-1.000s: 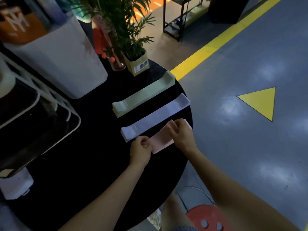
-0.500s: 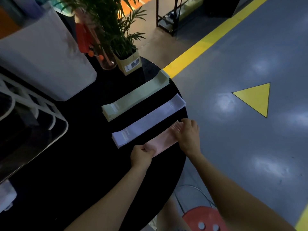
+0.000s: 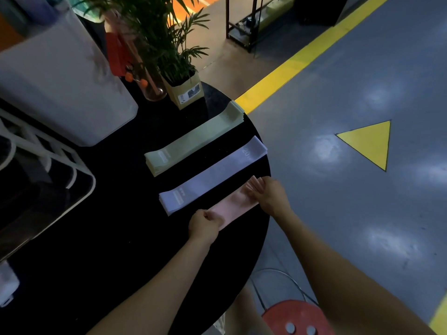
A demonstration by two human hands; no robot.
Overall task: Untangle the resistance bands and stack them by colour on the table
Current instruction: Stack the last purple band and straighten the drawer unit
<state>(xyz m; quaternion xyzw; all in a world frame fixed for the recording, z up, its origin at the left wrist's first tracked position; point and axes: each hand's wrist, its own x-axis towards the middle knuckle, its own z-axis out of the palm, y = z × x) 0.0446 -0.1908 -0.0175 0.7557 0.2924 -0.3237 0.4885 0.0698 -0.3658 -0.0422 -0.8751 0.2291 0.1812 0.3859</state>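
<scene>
The left hand [image 3: 204, 224] is curled into a fist pinching the near end of the pink band [image 3: 233, 205], while the right hand [image 3: 268, 195] presses its far end flat with nearly straight fingers, likely to smooth it taut between them. The band lies on the black round table [image 3: 121, 238], just beside the lilac stack [image 3: 212, 175], with the green stack [image 3: 193, 139] beyond.

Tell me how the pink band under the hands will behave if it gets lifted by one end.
The pink band lies thin and flat on the black table, so it would likely droop, floppy and light. The left hand pinches one end while the right hand presses the other, which suggests it curls or springs back if released.
</scene>
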